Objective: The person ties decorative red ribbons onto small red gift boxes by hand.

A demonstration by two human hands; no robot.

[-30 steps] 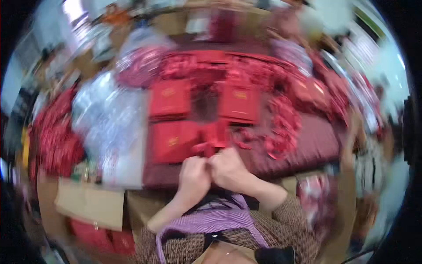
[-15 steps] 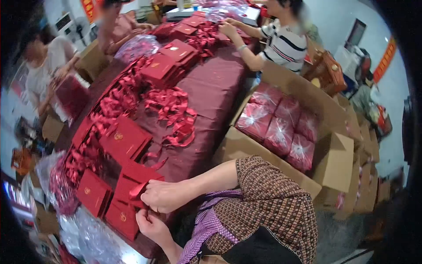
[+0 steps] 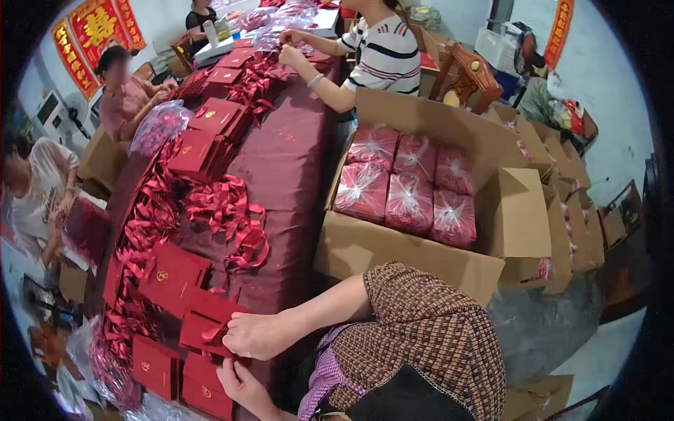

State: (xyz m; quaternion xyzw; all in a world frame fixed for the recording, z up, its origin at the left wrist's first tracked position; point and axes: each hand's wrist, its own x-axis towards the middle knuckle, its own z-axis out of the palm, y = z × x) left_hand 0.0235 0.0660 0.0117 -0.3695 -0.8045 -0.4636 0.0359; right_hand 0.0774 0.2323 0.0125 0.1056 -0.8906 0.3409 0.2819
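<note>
Right hand [image 3: 258,337] closed, apparently gripping the red ribbon [image 3: 213,337] over the red case [image 3: 203,304] on the table [image 3: 281,175]; left hand [image 3: 242,384] just beside, fingers curled — whether it grips ribbon, cannot tell; uneven pulling could skew the ribbon — or drag the case into the adjacent stack [image 3: 207,394].

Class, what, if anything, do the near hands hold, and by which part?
Red ribbon, by a part hidden in the right hand; whether the left hand grips anything cannot be told.
</note>
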